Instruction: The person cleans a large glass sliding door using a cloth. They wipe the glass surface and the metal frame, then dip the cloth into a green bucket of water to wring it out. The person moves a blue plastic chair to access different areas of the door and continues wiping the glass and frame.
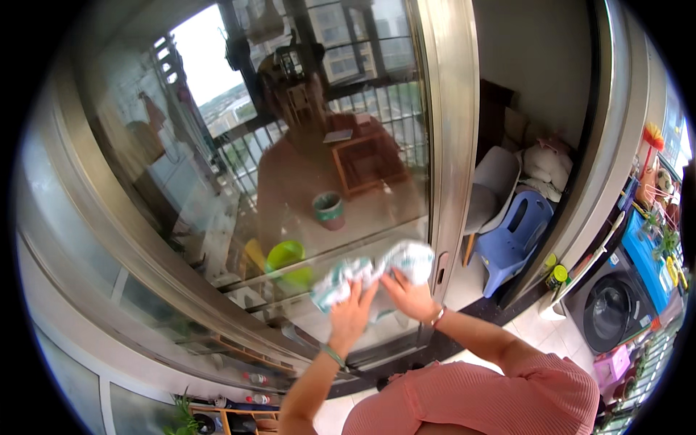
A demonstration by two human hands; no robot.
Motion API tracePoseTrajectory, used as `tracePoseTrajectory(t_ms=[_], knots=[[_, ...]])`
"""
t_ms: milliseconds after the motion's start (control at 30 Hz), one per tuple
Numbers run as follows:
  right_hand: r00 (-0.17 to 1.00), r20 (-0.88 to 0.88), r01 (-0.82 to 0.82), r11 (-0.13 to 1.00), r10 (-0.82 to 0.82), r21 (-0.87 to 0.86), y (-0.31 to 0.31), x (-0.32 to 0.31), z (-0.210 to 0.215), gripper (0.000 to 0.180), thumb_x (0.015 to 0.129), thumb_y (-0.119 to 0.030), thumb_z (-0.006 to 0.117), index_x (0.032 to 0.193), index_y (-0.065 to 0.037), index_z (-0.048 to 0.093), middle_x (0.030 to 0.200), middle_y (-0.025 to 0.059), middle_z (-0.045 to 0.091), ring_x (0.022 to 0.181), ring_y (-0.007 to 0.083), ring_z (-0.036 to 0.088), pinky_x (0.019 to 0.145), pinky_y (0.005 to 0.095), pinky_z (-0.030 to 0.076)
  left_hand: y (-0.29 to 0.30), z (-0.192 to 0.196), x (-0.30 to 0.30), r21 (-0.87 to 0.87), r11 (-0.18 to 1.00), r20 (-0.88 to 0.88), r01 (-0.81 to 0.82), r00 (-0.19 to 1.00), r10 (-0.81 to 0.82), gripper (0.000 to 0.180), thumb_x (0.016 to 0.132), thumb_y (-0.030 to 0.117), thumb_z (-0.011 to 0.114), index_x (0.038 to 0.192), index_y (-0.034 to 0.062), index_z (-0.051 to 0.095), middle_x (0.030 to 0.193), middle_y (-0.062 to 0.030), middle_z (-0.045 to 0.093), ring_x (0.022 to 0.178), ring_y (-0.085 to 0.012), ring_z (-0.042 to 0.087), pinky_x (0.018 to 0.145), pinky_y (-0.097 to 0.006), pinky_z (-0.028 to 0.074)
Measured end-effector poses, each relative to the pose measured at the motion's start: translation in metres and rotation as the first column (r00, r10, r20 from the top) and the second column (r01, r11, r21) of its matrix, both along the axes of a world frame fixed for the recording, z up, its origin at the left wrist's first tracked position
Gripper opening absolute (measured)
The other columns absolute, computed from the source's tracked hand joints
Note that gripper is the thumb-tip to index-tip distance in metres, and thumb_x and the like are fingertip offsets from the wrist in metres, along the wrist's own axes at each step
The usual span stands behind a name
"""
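Right now both hands press a crumpled white cloth with teal patches (373, 275) flat against the glass pane of a sliding door (239, 217), low on the pane and close to its right-hand metal frame (453, 145). The left hand (351, 313) lies on the cloth's near left part with its fingers (360, 291) spread apart and flat on the fabric, a green band at the wrist. The right hand (409, 297) lies just beside it on the right part of the cloth, fingers together and curled onto the fabric (whether they pinch a fold I cannot tell), with a thin bracelet at the wrist. The two hands nearly touch at the middle of the cloth.

Beyond the glass, or mirrored in it, stand a green bowl (286, 257), a teal pot (329, 209) and a small wooden stool (366, 163); the person's own reflection fills the middle of the pane. To the right, through the open doorway, a blue plastic chair (515, 235) stands near a grey chair (489, 188), with a heap of pale bundles behind them. Farther right a front-loading washing machine (609, 312) sits against the wall. At the near left, low by the floor, a wooden rack (232, 415) holds a few bottles beside a small green plant (185, 417).
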State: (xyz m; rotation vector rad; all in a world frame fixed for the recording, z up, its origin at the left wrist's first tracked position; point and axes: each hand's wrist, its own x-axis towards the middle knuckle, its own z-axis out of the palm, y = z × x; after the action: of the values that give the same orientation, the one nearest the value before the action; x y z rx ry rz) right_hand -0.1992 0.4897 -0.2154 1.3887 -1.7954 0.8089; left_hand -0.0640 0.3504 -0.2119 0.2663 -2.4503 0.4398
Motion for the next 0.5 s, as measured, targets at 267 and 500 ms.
tracePoseTrajectory(t_ms=[267,500], knots=[[0.988,0.136,-0.055,0.995,0.067,-0.086,-0.004,-0.017,0.087,0.051,0.080,-0.015,0.064,0.131,-0.019,0.056,0.141,0.0065,0.049,0.128,0.0323,0.047,0.102,0.0597,0.032,0.009,0.104,-0.025,0.015,0.997,-0.147,0.079,0.986,-0.076,0.055,0.087,0.033,0.062,0.141,0.0299,0.049,0.149,-0.0153,0.036,0.142,-0.0330,0.030,0.090,-0.056,0.033],[0.961,-0.240,-0.005,0.857,-0.139,-0.515,-0.027,-0.035,0.331,0.064,0.077,-0.006,0.056,0.140,-0.008,0.044,0.151,0.0140,0.036,0.113,0.0303,0.053,0.102,0.0509,0.031,0.020,0.341,-0.072,-0.313,0.950,-0.451,0.019,0.877,-0.166,0.062,0.091,0.029,0.057,0.149,0.0195,0.037,0.159,-0.0151,0.020,0.148,-0.0329,0.019,0.099,-0.065,0.029]])
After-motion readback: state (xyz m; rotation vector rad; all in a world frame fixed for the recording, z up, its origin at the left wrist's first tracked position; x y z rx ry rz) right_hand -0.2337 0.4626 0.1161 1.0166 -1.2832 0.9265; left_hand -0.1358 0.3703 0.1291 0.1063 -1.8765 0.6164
